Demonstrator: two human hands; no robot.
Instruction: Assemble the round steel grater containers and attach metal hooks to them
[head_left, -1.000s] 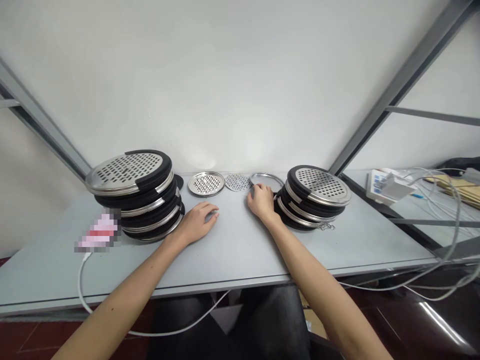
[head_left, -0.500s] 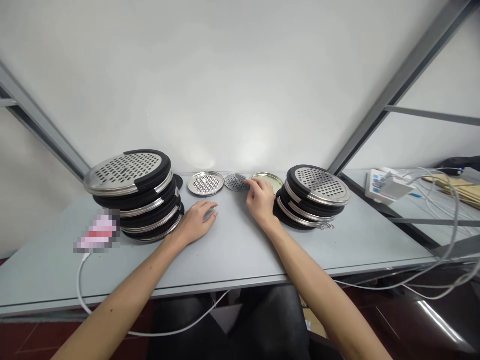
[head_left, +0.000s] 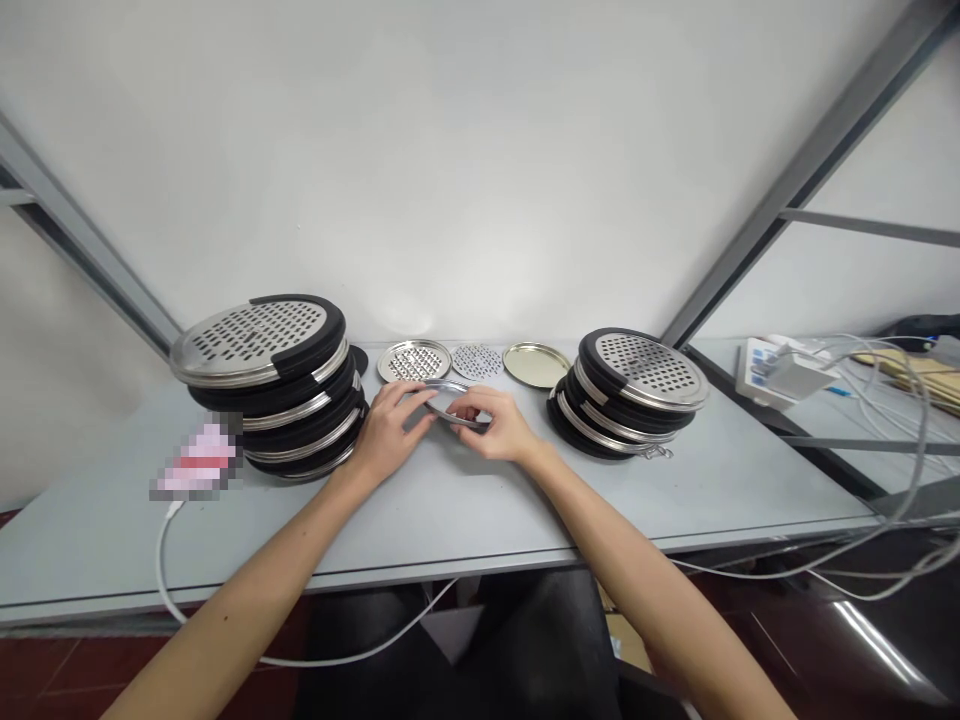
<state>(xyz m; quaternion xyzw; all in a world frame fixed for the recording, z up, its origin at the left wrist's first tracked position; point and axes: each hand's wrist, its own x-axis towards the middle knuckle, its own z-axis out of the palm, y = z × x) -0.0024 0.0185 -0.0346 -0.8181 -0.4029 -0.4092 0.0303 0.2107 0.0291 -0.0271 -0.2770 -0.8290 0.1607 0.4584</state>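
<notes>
In the head view, a thin round metal disc (head_left: 442,403) with a raised rim is held tilted above the table; its right part is hidden by fingers. My right hand (head_left: 495,420) grips its right edge between thumb and fingers. At the opposite edge, my left hand (head_left: 391,425) pinches the rim. Behind them lie a round grater plate (head_left: 414,362) with raised teeth, a flat perforated disc (head_left: 478,361) and a plain gold-coloured round lid (head_left: 535,365).
A tall stack of black-and-silver perforated round pieces (head_left: 259,340) stands left, a shorter stack (head_left: 645,370) right. Near the left stack are a blurred-out pink object (head_left: 199,458) and a white cable (head_left: 161,570). A power strip (head_left: 780,375) sits beyond the right frame post.
My right hand has come back from the discs by the wall toward the middle with a metal disc. My left hand has closed on its other edge.
</notes>
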